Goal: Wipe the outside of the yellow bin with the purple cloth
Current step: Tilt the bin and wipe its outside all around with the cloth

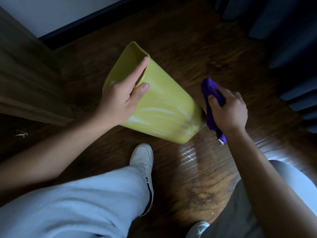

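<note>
Pale trouser leg (77,200) and white sneaker (144,162) sit just below the tilted yellow plastic bin (164,103) on the dark wood floor (197,186). My left hand (120,98) clamps its rim; my right hand (228,112) clenches the purple cloth (210,93) at its base. Bin could slip on that one resting edge. Open floor right of the bin; wooden panel (25,74) crowds left.

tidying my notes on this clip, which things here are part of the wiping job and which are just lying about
Part of the job:
- yellow bin, tilted on the floor, rim gripped by the left hand
- purple cloth, bunched in the right hand

Just lying about:
- small white scrap on the floor at left
- dark curtain at right
</note>
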### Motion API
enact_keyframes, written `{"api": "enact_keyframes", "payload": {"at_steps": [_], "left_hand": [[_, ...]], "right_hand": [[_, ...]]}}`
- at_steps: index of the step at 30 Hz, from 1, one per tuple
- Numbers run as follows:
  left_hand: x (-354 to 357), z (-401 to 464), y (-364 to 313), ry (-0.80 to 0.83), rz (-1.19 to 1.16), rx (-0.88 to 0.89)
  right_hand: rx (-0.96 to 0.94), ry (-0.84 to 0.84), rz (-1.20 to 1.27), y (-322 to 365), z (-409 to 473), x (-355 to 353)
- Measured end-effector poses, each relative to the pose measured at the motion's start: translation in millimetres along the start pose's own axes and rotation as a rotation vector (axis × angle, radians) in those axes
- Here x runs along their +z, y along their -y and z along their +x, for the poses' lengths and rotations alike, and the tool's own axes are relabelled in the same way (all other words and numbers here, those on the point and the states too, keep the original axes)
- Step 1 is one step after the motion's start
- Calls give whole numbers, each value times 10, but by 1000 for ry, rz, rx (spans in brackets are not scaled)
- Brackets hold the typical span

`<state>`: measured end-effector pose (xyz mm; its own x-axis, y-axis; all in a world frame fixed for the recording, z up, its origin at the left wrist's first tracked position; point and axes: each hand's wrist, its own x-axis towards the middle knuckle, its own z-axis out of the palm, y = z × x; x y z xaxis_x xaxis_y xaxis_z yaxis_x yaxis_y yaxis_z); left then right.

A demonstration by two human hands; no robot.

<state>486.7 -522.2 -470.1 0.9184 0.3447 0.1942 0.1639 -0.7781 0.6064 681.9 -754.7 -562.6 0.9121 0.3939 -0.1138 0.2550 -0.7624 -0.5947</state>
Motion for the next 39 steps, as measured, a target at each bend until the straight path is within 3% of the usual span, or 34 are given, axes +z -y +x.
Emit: {"api": "enact_keyframes", "payload": {"at_steps": [5,8,11,18,30,39], "left_hand": [[-78,318,-117,103,-83,-184],[-184,409,-112,269,-261,-274],[-298,309,-13,396,-266,-276],[-221,-10,-26,114,-349,-344],[-51,-2,73,37,-376,-423],[3,77,30,-3,-386,-419]], "right_hand": [[-15,-8,-3,-4,-4,-2],[-8,-1,-6,-39,9,24],[-1,11,7,-28,25,45],[-5,-30,21,29,53,2],[-54,-100,-87,52,91,-68],[-443,-254,95,1305,-173,-235]]}}
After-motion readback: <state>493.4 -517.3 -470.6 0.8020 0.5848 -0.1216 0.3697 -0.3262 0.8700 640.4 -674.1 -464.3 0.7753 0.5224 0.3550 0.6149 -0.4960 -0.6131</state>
